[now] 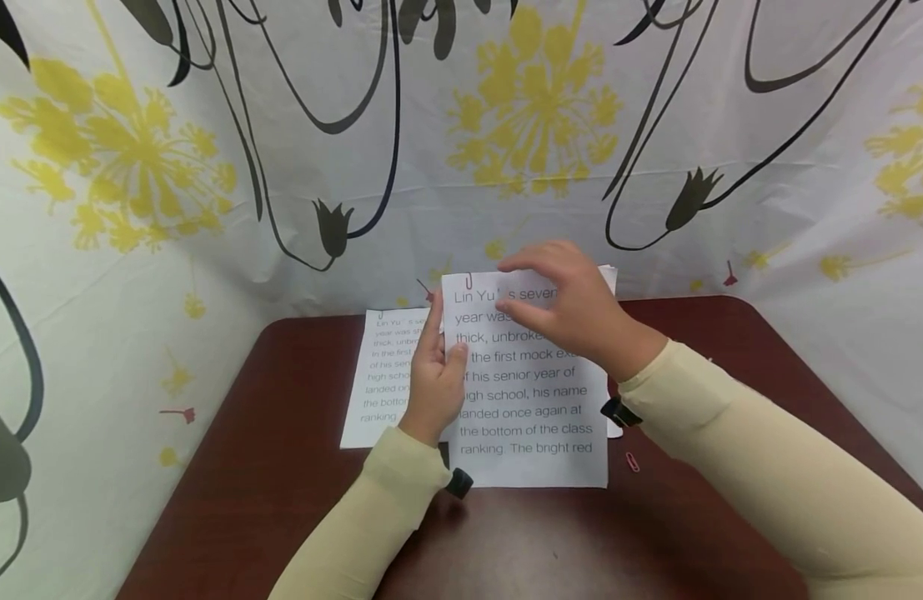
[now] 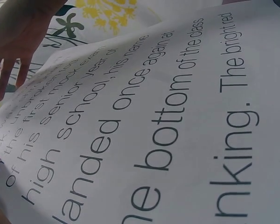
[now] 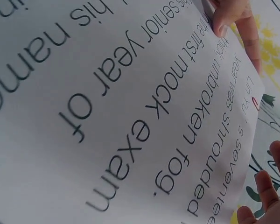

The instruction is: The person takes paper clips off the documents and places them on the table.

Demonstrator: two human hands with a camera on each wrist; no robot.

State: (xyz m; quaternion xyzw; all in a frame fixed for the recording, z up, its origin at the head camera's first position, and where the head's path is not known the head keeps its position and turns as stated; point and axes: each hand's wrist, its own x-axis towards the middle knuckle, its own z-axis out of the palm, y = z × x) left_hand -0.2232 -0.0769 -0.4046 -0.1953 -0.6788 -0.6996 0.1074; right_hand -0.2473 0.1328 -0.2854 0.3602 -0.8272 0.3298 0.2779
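A printed sheet of paper [image 1: 532, 467] is held up off the table, with large black text facing me. My left hand [image 1: 434, 383] grips its left edge, thumb [image 3: 220, 23] on the front and fingers behind. At the sheet's upper left corner sits a red paper clip [image 1: 469, 282]. My right hand [image 1: 581, 308] is before the upper right part of the page, fingers and thumb apart, and pinches nothing. In the right wrist view, the fingers [image 3: 266, 189] of that hand are spread just off the sheet's edge. Whether other sheets are clipped behind it is hidden.
Behind the held sheet, a second printed page [image 1: 382, 383] with a clip at its top lies on the dark red table [image 1: 266, 467]. More white paper [image 1: 613, 279] peeks out at the right. A loose pink paper clip [image 1: 632, 462] lies on the right. Patterned cloth [image 1: 431, 167] hangs behind.
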